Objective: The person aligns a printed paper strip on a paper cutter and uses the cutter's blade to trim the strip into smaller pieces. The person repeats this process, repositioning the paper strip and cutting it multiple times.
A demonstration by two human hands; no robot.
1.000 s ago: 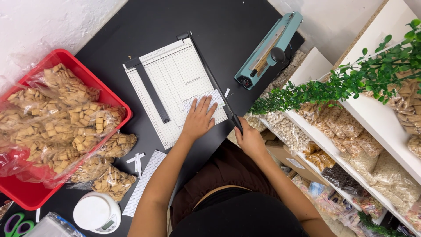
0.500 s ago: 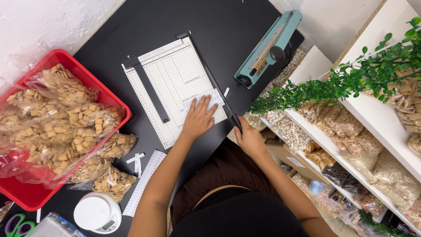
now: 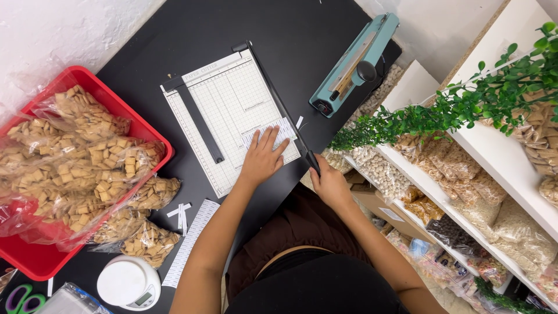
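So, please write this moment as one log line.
left hand: flat on paper strip | right hand: grips cutter handle | blade down

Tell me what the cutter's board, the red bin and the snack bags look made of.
Paper cutter board: matte white, printed grid, probably plastic or coated board. Red bin: smooth moulded plastic, slight gloss on the rim. Snack bags: thin clear plastic film, crinkled and glinting over tan squares.

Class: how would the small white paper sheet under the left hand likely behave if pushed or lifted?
The paper sheet looks thin, so probably floppy and light. It lies flat on the cutter board, pinned by the left hand, so likely slides if released.
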